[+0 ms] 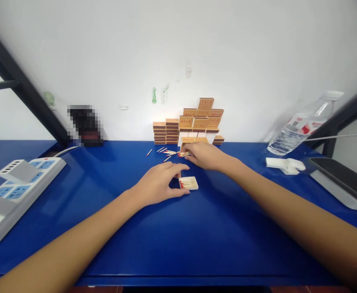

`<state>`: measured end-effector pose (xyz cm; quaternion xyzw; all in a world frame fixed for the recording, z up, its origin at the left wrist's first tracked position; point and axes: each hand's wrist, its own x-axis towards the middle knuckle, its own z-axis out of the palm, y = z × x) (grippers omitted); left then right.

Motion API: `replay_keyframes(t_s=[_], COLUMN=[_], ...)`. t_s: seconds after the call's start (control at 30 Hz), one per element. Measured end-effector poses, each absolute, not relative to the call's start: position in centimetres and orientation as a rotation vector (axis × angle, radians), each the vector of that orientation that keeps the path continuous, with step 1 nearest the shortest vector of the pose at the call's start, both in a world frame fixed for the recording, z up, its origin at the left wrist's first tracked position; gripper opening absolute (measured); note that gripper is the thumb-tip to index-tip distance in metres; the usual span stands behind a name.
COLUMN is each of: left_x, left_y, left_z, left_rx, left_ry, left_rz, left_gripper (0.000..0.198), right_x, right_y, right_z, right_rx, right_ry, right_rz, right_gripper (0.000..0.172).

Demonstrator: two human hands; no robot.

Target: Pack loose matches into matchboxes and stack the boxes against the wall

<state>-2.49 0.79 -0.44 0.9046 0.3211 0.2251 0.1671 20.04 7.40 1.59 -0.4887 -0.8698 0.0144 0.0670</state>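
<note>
A small open matchbox tray (189, 183) with red-tipped matches in it lies on the blue table (196, 236). My left hand (159, 184) holds the tray's left end between thumb and fingers. Farther back, my right hand (203, 155) rests over a scatter of loose matches (169, 153), its fingertips pinched on a few of them at the hand's left edge. Behind the matches, stacks of tan matchboxes (193, 122) stand against the white wall.
A white and blue power strip (16, 185) lies at the left. At the right are a tilted clear water bottle (300, 127), a small white device (285, 164) and a dark tablet-like slab (340, 177). A dark object (86, 126) stands by the wall.
</note>
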Motion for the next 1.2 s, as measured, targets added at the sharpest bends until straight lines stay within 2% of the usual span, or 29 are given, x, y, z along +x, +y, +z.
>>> replay_keyframes(t_s=[0.17, 0.3, 0.43, 0.63, 0.83, 1.0, 1.2], left_x=[-2.5, -2.4, -2.4, -2.7, -2.9, -3.0, -2.9], left_y=[0.7, 0.8, 0.8, 1.0, 1.5, 1.6, 1.6], left_z=[-0.7, -0.8, -0.5, -0.3, -0.5, -0.4, -0.5], left_rx=[2.590, 2.595, 2.596, 2.580, 2.581, 2.581, 2.554], left_ry=[0.906, 0.908, 0.914, 0.962, 0.963, 0.981, 0.984], left_rz=[0.614, 0.628, 0.621, 0.625, 0.649, 0.653, 0.653], left_gripper=[0.058, 0.059, 0.058, 0.058, 0.058, 0.057, 0.057], right_x=[20.6, 22.3, 23.6, 24.3, 24.9, 24.5, 24.3], right_y=[7.1, 5.6, 4.3, 4.2, 4.1, 3.8, 3.4], right_z=[1.4, 1.2, 0.9, 0.1, -0.1, 0.4, 0.6], right_rx=[-1.508, -1.455, -1.472, -1.383, -1.358, -1.338, -1.400], right_ry=[-2.580, -2.558, -2.494, -2.451, -2.458, -2.480, -2.557], right_rz=[0.179, 0.274, 0.267, 0.276, 0.275, 0.299, 0.287], right_gripper=[0.023, 0.016, 0.021, 0.008, 0.011, 0.005, 0.016])
